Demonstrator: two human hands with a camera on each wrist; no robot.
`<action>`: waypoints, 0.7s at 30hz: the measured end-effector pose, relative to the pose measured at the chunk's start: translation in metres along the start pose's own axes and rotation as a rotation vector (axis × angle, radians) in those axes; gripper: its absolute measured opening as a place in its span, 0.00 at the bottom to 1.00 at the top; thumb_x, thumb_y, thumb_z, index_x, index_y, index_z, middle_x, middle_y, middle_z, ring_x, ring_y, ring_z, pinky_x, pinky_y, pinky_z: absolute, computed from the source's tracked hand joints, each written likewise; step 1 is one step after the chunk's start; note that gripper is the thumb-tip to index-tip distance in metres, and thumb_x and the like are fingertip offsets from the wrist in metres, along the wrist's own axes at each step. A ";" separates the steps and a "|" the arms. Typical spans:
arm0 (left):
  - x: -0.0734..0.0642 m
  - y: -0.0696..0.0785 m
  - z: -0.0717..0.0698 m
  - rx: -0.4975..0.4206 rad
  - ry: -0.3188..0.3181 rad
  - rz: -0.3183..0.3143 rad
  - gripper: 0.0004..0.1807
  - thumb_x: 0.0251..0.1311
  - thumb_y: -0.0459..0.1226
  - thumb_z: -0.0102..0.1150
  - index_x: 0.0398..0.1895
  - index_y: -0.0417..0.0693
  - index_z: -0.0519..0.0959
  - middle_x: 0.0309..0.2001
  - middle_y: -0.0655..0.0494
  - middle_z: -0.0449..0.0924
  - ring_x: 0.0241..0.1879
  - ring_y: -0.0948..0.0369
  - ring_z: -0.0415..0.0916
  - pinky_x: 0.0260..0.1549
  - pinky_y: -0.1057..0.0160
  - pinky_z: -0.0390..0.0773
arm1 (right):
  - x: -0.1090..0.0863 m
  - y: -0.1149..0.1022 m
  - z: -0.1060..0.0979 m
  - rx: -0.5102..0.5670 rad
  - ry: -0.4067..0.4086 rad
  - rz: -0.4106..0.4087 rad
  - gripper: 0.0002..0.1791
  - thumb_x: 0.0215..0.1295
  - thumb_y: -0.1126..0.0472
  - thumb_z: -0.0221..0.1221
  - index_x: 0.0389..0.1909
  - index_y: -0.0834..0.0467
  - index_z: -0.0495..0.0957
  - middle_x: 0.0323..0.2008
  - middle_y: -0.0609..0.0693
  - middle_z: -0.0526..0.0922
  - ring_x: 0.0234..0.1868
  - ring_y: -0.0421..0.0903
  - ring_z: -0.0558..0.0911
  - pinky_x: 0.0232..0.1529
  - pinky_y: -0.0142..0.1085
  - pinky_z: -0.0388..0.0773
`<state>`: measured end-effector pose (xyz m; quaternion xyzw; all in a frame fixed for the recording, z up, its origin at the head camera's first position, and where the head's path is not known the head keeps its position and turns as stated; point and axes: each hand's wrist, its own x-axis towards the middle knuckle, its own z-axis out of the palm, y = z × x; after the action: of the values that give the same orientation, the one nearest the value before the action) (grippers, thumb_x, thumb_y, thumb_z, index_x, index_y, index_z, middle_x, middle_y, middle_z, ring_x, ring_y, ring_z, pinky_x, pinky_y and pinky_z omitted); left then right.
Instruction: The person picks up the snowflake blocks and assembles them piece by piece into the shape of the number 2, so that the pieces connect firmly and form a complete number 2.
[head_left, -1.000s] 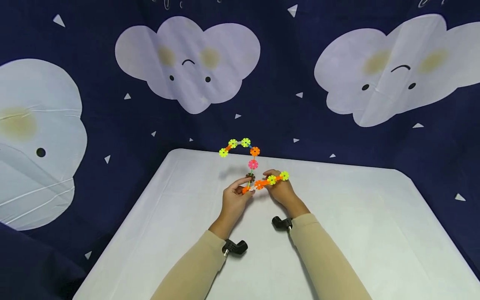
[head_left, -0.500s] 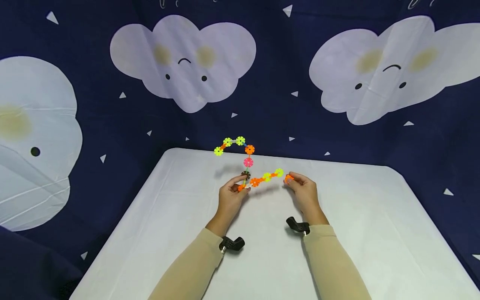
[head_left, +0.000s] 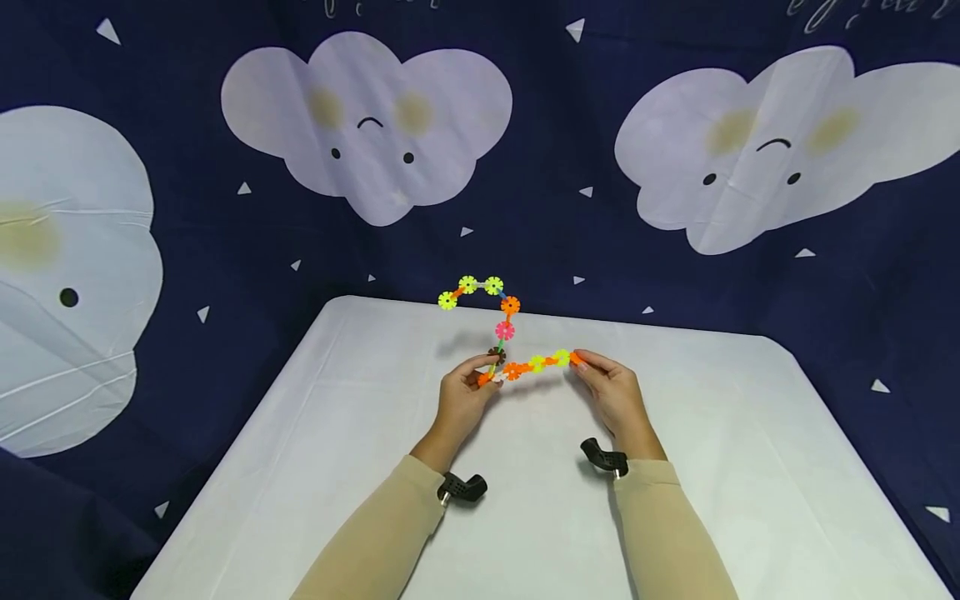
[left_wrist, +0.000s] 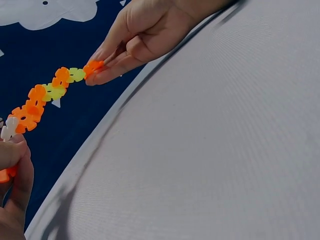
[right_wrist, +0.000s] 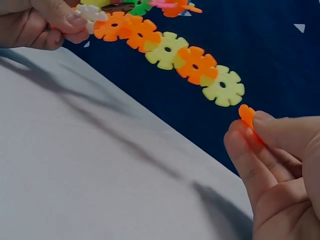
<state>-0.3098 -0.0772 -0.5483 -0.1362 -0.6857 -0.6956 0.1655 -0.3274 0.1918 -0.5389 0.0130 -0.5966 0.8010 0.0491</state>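
Observation:
My left hand (head_left: 462,396) pinches a chain of notched snowflake discs near its bend, at a white disc (right_wrist: 91,17) and an orange disc. From there one arm of the chain rises through a pink disc (head_left: 505,331) and curls left to a yellow disc (head_left: 447,301). The other arm, of orange and yellow discs, runs right to a yellow end disc (right_wrist: 223,86). Between thumb and fingertips, my right hand (head_left: 618,396) pinches a single orange disc (right_wrist: 246,114) edge-on, right beside that end disc. Whether the two discs are joined I cannot tell.
Both hands are above a white-covered table (head_left: 525,517). Behind it hangs a dark blue cloth (head_left: 555,150) printed with white clouds and triangles. A black wrist camera (head_left: 462,487) is worn on the left wrist, another black camera (head_left: 604,457) on the right.
My right hand has come out from behind the chain's right arm and moved right, bringing the orange disc to the end yellow disc. My left hand keeps its hold, with the chain tilting slightly.

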 end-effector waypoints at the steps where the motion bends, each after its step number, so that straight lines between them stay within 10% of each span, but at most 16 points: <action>1: 0.000 0.000 0.000 0.000 0.003 0.001 0.25 0.54 0.15 0.71 0.54 0.42 0.89 0.56 0.52 0.85 0.30 0.60 0.74 0.28 0.71 0.78 | 0.000 0.000 -0.001 0.010 -0.005 -0.010 0.22 0.75 0.77 0.58 0.66 0.79 0.72 0.62 0.63 0.80 0.56 0.44 0.84 0.62 0.36 0.76; 14: -0.001 -0.003 0.001 0.010 0.003 0.001 0.25 0.54 0.14 0.70 0.54 0.38 0.88 0.57 0.47 0.84 0.32 0.54 0.74 0.29 0.73 0.77 | -0.003 0.002 -0.003 0.035 -0.028 -0.026 0.20 0.71 0.79 0.61 0.62 0.80 0.74 0.55 0.58 0.85 0.53 0.44 0.86 0.59 0.36 0.79; 21: -0.006 0.024 0.001 0.107 -0.013 0.062 0.21 0.53 0.12 0.68 0.51 0.30 0.87 0.54 0.40 0.85 0.32 0.46 0.75 0.28 0.72 0.75 | -0.003 0.004 -0.009 -0.162 -0.061 -0.041 0.18 0.70 0.76 0.65 0.58 0.76 0.80 0.54 0.58 0.86 0.49 0.41 0.86 0.55 0.36 0.82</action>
<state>-0.2950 -0.0765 -0.5292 -0.1529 -0.7184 -0.6516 0.1894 -0.3249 0.1994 -0.5459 0.0456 -0.6602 0.7481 0.0481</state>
